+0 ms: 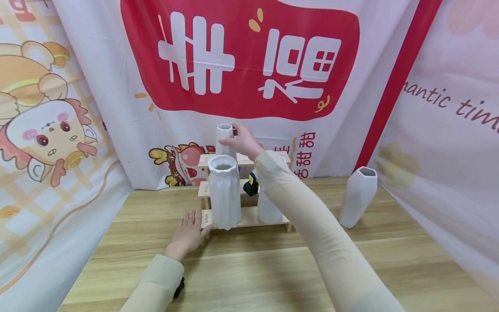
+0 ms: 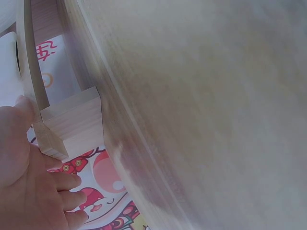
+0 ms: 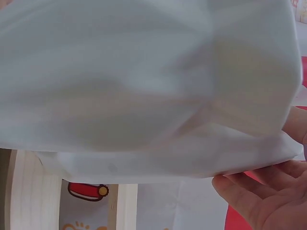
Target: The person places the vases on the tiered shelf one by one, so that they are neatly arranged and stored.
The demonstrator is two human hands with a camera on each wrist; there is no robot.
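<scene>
A slim white vase [image 1: 224,145] with an angular rim stands at the left of the top step of a small wooden tiered stand [image 1: 249,222]. My right hand [image 1: 245,141] grips its upper part, with the thumb in front and the fingers around the far side. In the right wrist view, fingers [image 3: 244,196] lie against the white vase. My left hand [image 1: 189,234] touches the left end of the lowest step, its fingers extended and the thumb at the front edge. A fluted white vase [image 1: 225,195] stands on that step, close to the left hand.
Another white vase [image 1: 269,208] stands on the lowest step, partly behind my right forearm. A faceted white vase [image 1: 359,197] is on the wooden table [image 1: 249,273] at the right. Printed cloth [image 1: 241,104] hangs behind the stand and along both sides.
</scene>
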